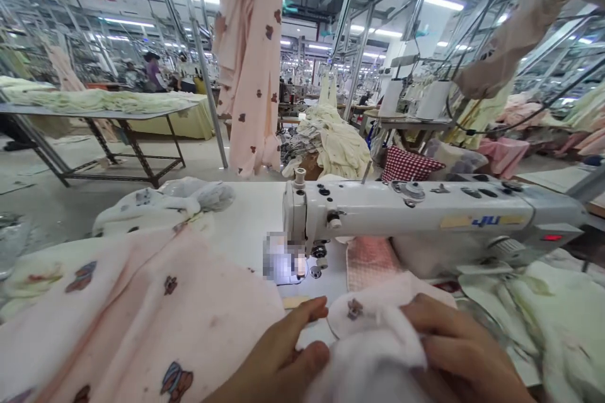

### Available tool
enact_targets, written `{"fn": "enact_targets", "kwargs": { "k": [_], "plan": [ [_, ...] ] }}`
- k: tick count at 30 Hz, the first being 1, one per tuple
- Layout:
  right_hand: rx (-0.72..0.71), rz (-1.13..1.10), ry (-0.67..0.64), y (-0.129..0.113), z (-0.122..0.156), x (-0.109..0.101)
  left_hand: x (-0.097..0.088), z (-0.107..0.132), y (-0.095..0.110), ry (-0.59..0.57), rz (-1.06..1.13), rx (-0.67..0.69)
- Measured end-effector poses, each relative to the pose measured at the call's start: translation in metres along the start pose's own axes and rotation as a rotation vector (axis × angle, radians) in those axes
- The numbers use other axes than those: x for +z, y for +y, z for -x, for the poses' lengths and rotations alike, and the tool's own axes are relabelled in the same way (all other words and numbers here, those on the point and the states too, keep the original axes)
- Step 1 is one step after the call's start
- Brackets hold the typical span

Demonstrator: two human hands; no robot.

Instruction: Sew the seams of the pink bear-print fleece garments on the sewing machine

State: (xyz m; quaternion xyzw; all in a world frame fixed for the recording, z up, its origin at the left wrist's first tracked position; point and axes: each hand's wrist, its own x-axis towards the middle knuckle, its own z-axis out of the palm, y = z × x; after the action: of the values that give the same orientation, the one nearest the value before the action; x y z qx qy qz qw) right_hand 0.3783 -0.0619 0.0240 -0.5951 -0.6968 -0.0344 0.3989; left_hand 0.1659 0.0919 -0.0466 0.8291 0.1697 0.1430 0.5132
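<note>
A white sewing machine [425,211] stands in front of me, its lamp lighting the blurred-out needle area. Below it, my left hand [283,356] has thumb and index finger stretched apart, close to the left side of a bunched piece of printed fabric [373,327]. This piece is pale pink and white with a small bear print. My right hand [463,346] is closed on its right side, with some fingertips hidden by the folds. A large pale pink bear-print fabric [203,302] covers the table on the left, beside my left hand.
A pink checked cloth [371,264] lies under the machine arm. Pale green fabric [558,321] is heaped at right, and a plastic-wrapped bundle [161,204] at left. Pink fabric [253,63] hangs behind the machine. Beyond are a cloth-covered table [94,114] and people at a distance.
</note>
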Motion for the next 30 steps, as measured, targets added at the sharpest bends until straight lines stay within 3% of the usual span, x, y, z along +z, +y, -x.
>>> {"fn": "enact_targets", "kwargs": {
  "k": [2,3,4,6,9,12,15,18,21,23,24,26,28,30],
  "plan": [
    [-0.127,0.348,0.079,0.016,-0.004,-0.014,0.008,-0.004,-0.004,-0.02,-0.087,0.049],
    [-0.157,0.542,0.182,0.026,-0.004,-0.024,0.012,-0.009,-0.004,-0.02,-0.171,0.101],
    [-0.115,0.71,0.259,0.034,-0.003,-0.034,0.017,-0.014,-0.004,-0.029,-0.258,0.159],
    [-0.047,0.901,0.244,0.045,0.004,-0.05,0.027,-0.031,-0.002,-0.066,-0.415,0.251],
    [-0.025,0.785,0.057,0.049,0.023,-0.047,0.039,-0.061,0.007,-0.106,-0.542,0.263],
    [0.031,0.575,-0.15,0.054,0.048,-0.022,0.036,-0.072,0.021,-0.031,-0.538,0.211],
    [0.159,0.542,-0.296,0.067,0.066,0.0,0.009,-0.044,0.027,0.152,-0.2,0.022],
    [0.246,0.505,-0.4,0.074,0.066,0.012,-0.032,0.01,0.01,0.33,0.17,-0.189],
    [0.198,0.436,-0.431,0.065,0.05,0.022,-0.068,0.061,-0.015,0.565,-0.144,-0.256],
    [0.139,0.36,-0.412,0.053,0.035,0.032,-0.079,0.074,-0.024,0.649,-0.433,-0.164],
    [0.114,0.31,-0.399,0.047,0.028,0.039,-0.081,0.073,-0.024,0.624,-0.53,-0.101],
    [0.101,0.203,-0.404,0.034,0.016,0.054,-0.078,0.056,-0.02,0.444,-0.64,-0.027],
    [0.148,0.127,-0.469,0.025,0.008,0.07,-0.072,0.027,-0.014,0.228,-0.695,-0.074],
    [0.237,0.12,-0.554,0.02,0.006,0.083,-0.067,-0.001,-0.014,0.135,-0.734,-0.15]
  ]
}}
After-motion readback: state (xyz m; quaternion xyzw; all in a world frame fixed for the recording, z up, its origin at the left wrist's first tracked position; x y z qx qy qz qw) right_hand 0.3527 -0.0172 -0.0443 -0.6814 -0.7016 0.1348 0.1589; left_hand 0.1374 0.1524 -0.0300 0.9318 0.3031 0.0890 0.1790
